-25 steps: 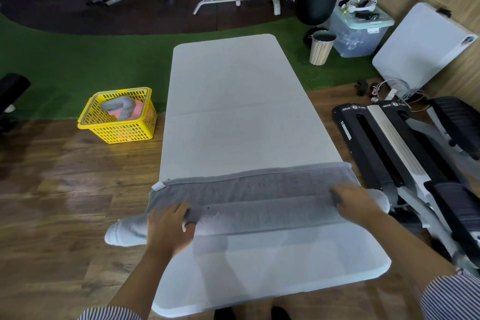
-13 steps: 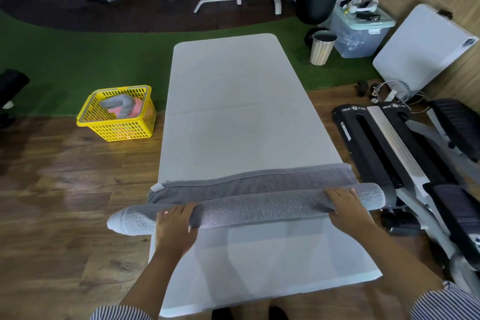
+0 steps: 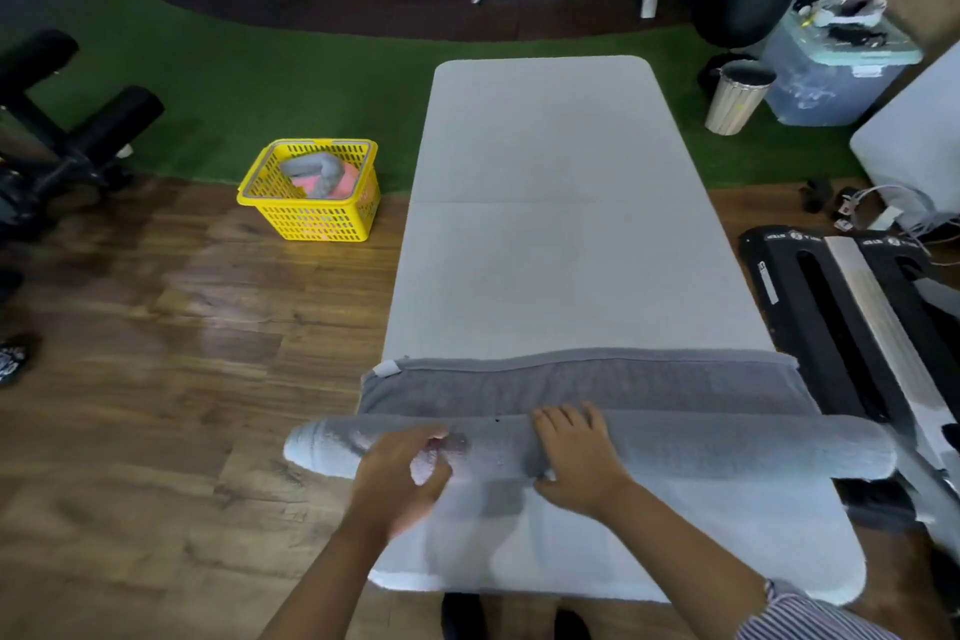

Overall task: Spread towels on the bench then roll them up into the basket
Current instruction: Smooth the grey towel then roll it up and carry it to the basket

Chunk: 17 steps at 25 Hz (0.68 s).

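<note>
A grey towel (image 3: 727, 450) lies across the near end of the pale grey bench (image 3: 545, 234), mostly rolled into a long tube, with a flat strip still spread beyond the roll. My right hand (image 3: 576, 452) lies over the middle of the roll, fingers on top and thumb at its near side. My left hand (image 3: 402, 470) is blurred at the roll's left part, fingers loosely curled against it. The yellow basket (image 3: 311, 224) stands on the floor to the bench's left, with a rolled grey towel and a pink one inside.
A black and silver exercise machine (image 3: 852, 327) stands close along the bench's right side. A small bin (image 3: 737, 96) and a clear storage box (image 3: 831, 73) stand at the far right. Black padded gym equipment (image 3: 78, 120) is at the far left on green turf.
Both hands have slid inward along the roll, the right one from its right end to the middle. The roll has gained about one turn, and the view has shifted right.
</note>
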{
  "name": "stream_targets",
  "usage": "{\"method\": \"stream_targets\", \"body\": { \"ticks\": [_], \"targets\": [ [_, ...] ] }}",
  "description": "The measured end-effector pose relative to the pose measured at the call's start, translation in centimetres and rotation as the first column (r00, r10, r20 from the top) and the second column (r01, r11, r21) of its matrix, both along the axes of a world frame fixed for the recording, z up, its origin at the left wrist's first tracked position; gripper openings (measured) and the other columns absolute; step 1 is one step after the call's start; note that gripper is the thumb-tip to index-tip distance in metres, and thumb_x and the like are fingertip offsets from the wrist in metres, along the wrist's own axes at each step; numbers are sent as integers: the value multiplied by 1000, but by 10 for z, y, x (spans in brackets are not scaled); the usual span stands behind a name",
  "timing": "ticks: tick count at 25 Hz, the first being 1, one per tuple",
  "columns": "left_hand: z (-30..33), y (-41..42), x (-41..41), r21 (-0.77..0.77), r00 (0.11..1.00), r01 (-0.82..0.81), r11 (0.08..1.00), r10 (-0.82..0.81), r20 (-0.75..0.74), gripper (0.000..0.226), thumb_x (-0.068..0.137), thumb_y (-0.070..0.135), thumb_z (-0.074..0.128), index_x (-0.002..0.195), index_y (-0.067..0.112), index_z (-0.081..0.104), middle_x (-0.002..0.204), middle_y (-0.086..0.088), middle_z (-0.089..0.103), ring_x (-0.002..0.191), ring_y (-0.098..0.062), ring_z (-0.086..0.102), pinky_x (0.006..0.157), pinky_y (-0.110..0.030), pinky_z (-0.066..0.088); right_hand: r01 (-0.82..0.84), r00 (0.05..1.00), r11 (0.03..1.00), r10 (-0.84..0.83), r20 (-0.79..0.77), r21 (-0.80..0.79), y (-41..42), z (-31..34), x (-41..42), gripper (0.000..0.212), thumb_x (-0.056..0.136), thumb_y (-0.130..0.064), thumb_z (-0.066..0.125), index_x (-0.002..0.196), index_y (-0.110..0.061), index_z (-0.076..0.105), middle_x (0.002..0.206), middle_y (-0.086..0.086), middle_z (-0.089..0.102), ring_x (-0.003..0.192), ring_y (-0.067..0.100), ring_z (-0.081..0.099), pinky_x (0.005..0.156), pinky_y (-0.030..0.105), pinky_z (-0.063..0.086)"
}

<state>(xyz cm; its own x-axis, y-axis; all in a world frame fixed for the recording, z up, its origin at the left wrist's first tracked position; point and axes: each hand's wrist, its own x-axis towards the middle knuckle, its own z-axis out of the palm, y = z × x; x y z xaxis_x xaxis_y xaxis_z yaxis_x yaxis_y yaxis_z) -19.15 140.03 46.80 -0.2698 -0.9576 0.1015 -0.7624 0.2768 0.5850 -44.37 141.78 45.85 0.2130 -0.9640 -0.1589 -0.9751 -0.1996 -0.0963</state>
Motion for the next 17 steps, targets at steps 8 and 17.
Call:
{"method": "stream_targets", "body": {
  "ticks": [8, 17],
  "targets": [
    [-16, -93, 102, 736, 843, -460, 496, 504, 186, 22, 82, 29, 68, 87, 8, 65, 97, -12, 65, 93, -29, 61, 86, -42, 51, -252, 954, 966, 239, 180, 50, -38, 3, 116, 49, 67, -43, 61, 106, -15, 55, 97, 0, 61, 90, 22, 60, 73, 32, 40],
    [-35, -105, 81, 821, 941, -300, 486, 292, 172, 23, 89, 24, 65, 70, 16, 57, 72, 1, 55, 63, -10, 49, 60, -24, 41, -302, 942, 953, 296, 158, 13, -39, 0, 104, 52, 57, -54, 63, 95, -24, 45, 85, -6, 56, 74, 16, 58, 63, 25, 33]
  ]
}}
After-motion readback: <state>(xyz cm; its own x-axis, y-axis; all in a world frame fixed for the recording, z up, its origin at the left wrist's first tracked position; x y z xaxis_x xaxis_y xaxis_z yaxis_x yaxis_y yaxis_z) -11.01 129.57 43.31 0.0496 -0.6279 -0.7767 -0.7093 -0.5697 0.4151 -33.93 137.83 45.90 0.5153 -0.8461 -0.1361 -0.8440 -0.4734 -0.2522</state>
